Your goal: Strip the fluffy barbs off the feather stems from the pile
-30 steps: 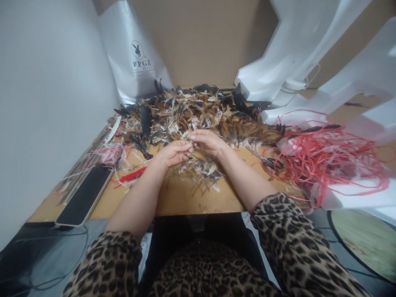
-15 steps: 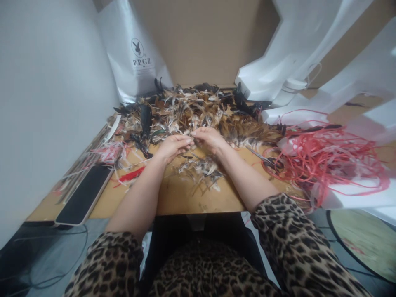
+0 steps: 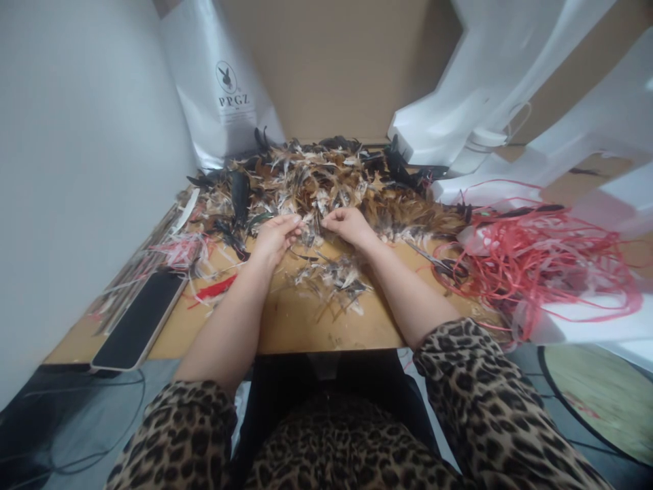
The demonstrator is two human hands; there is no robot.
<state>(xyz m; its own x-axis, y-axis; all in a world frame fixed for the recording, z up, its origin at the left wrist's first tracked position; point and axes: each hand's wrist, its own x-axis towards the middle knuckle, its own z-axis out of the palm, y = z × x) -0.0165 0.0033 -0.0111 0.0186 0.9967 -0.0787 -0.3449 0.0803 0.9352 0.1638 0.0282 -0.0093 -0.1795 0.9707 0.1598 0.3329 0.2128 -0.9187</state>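
At the near edge of a heap of brown, black and white feathers (image 3: 326, 173), my two hands face each other a short way apart. My left hand (image 3: 278, 238) is closed in a pinch, its fingertips against the feathers; what they hold is too small to make out. My right hand (image 3: 348, 226) also pinches, thumb and forefinger together, with a feather seemingly at the tips. Below and between my hands, a smaller scatter of grey and white feathers (image 3: 339, 275) lies on the yellowish table (image 3: 290, 327).
A black-screened phone (image 3: 137, 321) lies at the table's left edge, near thin sticks (image 3: 147, 255) and a red strip (image 3: 215, 288). To the right are scissors (image 3: 443, 265) and a tangle of red ribbon (image 3: 551, 265). Behind stands a white printed bag (image 3: 224, 82).
My hands were almost touching at the fingertips and have now moved apart. The left shifted slightly left and up; the feathers and other things look the same.
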